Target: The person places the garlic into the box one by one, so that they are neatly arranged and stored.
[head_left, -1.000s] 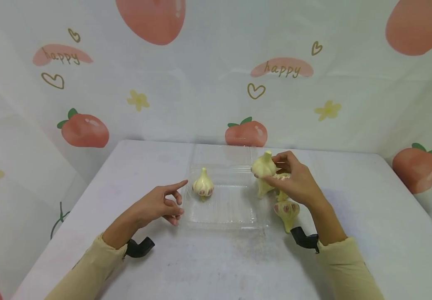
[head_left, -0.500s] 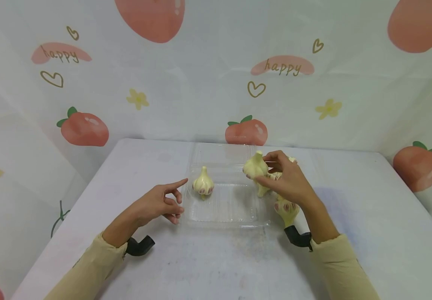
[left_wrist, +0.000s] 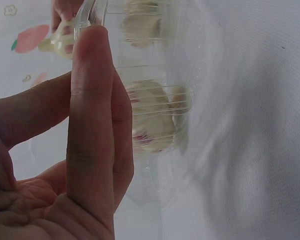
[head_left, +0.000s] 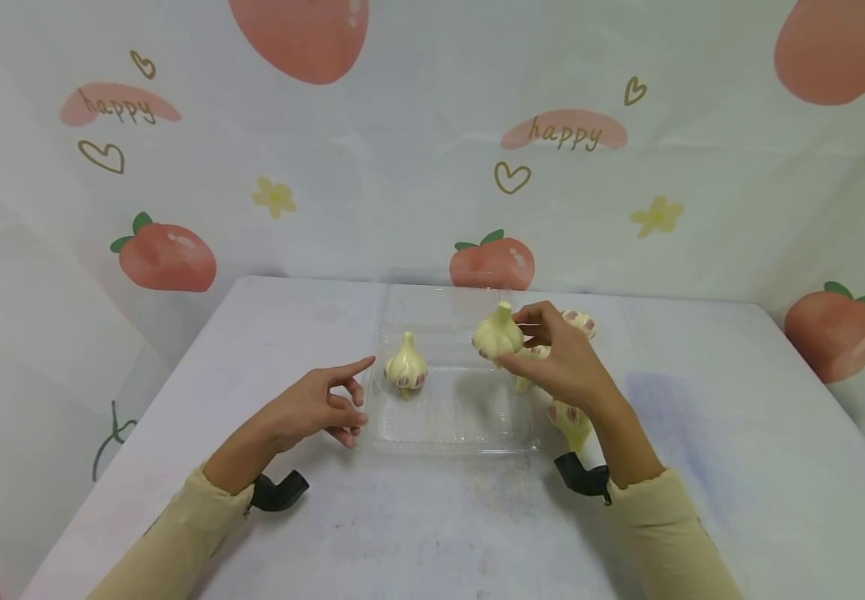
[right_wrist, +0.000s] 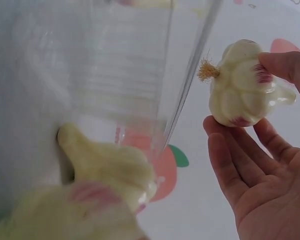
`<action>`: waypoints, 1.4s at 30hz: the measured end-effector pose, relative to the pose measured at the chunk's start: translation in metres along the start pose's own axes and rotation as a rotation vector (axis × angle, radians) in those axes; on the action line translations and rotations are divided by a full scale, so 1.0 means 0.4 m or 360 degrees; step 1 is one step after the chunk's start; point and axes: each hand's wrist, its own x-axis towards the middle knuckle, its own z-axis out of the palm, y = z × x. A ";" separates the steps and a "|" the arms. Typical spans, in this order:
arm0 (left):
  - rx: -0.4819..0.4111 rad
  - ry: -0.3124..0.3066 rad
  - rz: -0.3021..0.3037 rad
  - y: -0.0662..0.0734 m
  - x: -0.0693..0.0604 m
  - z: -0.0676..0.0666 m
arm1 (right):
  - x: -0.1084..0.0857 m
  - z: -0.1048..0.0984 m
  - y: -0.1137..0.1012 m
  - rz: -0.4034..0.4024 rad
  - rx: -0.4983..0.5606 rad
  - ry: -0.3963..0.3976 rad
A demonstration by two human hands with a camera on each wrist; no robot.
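In the head view my right hand (head_left: pixel 562 360) pinches a garlic bulb (head_left: pixel 497 335) between thumb and fingers, stem up, above the right part of a clear plastic container (head_left: pixel 447 451). The right wrist view shows this bulb's tuft of roots (right_wrist: pixel 208 70) and its purple streaks. Another bulb (head_left: pixel 406 369) stands upright inside the container at the left. My left hand (head_left: pixel 317 410) is at the container's left side, index finger extended at the rim and the other fingers loosely bent. In the left wrist view a fingertip overlaps the rim; whether it touches is unclear.
Several more garlic bulbs lie right of the container, including a near one (head_left: pixel 571 423) and a far one (head_left: pixel 579 322), partly hidden by my right hand. The container's lid (head_left: pixel 443 308) lies open toward the back. A printed curtain (head_left: pixel 387 167) hangs behind the white table (head_left: pixel 402 533).
My right hand has moved left with the garlic bulb, from the container's right edge to further over it. The far bulb on the right has come into view. My left hand stays put.
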 end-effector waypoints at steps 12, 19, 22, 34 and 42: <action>-0.0008 0.0002 -0.0003 -0.001 0.000 0.000 | 0.007 0.046 -0.021 0.0016 -0.0033 -0.0027; -0.0013 -0.0003 0.0006 -0.001 0.001 0.002 | 0.009 0.069 -0.016 -0.0014 -0.0039 -0.0043; -0.0006 -0.0002 0.0008 -0.004 0.000 0.001 | 0.008 0.078 -0.016 -0.0010 -0.0058 -0.0058; -0.0001 0.0008 0.0015 -0.012 0.005 -0.003 | 0.023 0.120 -0.003 -0.0020 -0.0120 -0.0183; 0.0008 -0.0010 0.0038 -0.010 0.007 -0.003 | 0.032 0.137 0.003 0.0007 -0.0176 -0.0233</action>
